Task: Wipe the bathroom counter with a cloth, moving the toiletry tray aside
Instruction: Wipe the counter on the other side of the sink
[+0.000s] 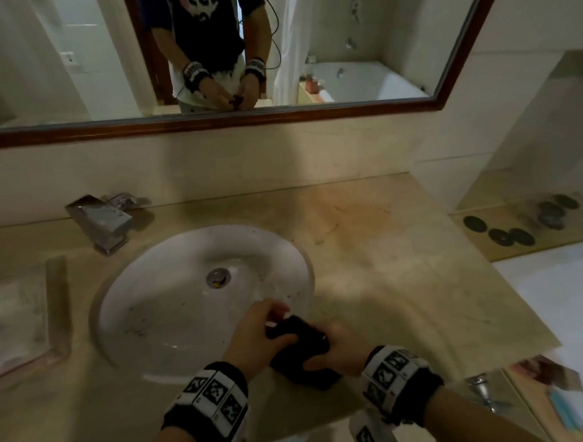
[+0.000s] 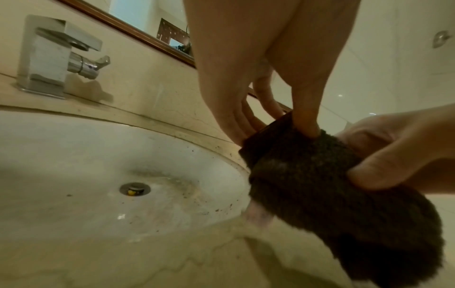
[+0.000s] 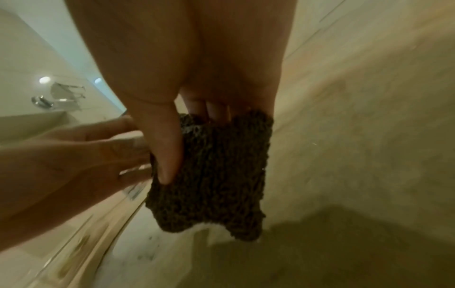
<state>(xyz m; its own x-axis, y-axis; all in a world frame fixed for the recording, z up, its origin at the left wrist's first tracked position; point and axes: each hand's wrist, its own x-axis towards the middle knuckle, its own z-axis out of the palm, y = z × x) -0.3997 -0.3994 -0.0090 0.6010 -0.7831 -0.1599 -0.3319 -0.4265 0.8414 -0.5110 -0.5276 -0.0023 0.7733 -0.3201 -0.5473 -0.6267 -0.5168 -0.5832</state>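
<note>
On the counter point(image 1: 387, 249) there is 1 oval sink point(image 1: 173, 317) with 1 drain point(image 1: 218, 277), 1 chrome faucet point(image 1: 99, 222) and 1 clear tray point(image 1: 20, 323) at the left edge. 2 hands, the left hand point(image 1: 256, 335) and the right hand point(image 1: 339, 351), grip 1 dark cloth point(image 1: 299, 348) between them, and each wrist carries 1 marker band. On the ledge to the right lie about 6 dark discs point(image 1: 519, 222), some overlapping so the count is unsure, and 1 mirror point(image 1: 209, 121) hangs above.

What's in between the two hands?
The dark cloth: in the head view the left hand and right hand each hold a side of it.
</note>
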